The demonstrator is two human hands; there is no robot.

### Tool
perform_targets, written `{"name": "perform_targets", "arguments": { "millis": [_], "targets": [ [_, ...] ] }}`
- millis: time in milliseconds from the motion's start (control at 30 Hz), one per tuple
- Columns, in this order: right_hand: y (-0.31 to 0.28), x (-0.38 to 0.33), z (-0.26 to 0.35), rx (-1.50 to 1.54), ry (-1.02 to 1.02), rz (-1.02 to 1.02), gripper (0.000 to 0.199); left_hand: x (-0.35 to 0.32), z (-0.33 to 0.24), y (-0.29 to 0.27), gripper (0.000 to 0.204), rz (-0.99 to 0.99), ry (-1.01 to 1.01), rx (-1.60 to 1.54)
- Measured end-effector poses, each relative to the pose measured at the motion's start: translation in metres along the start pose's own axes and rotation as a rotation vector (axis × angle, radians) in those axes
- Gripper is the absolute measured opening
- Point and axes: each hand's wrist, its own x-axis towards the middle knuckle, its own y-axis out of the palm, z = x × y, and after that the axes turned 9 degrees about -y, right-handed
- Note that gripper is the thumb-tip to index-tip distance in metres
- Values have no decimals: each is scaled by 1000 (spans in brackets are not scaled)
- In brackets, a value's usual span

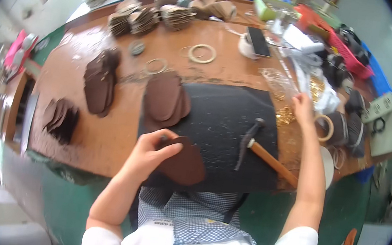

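In my left hand [156,149] is a flat brown shoe-shaped piece [185,165], gripped by its upper left end between thumb and fingers. It is held over the near edge of a black mat [227,107]. My right hand [303,108] reaches to the right of the mat, beside a heap of small gold-coloured metal pieces [285,116]. Its fingers are bent together, and what they hold, if anything, is too small to see. A wooden-handled hammer [273,162] lies on the mat between my arms. Similar brown pieces [164,96] lie overlapped at the mat's left edge.
More brown stacks [99,83] and dark pieces [62,118] lie at the left. Several beige stacks [177,17] line the back. Rolls of tape [202,53], a phone [258,42], a pink basket [351,56] and a power strip [383,123] are about the wooden table [105,145].
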Motion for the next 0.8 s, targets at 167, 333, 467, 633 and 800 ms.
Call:
{"name": "perform_targets", "arguments": {
  "millis": [167,333,467,633,800],
  "targets": [
    [-33,-57,164,903,188,88,5,-9,16,7,21,-19,-37,-141],
    [-26,-135,286,1251,254,309,9,-10,24,8,24,7,-52,-141],
    [-4,-148,303,976,-183,166,11,-11,32,13,23,-1,-2,-108],
    [4,-150,311,948,-216,107,13,-13,35,16,21,-35,95,17],
    [7,-149,308,993,-184,147,16,-16,30,15,20,-66,140,136]
  ]
}}
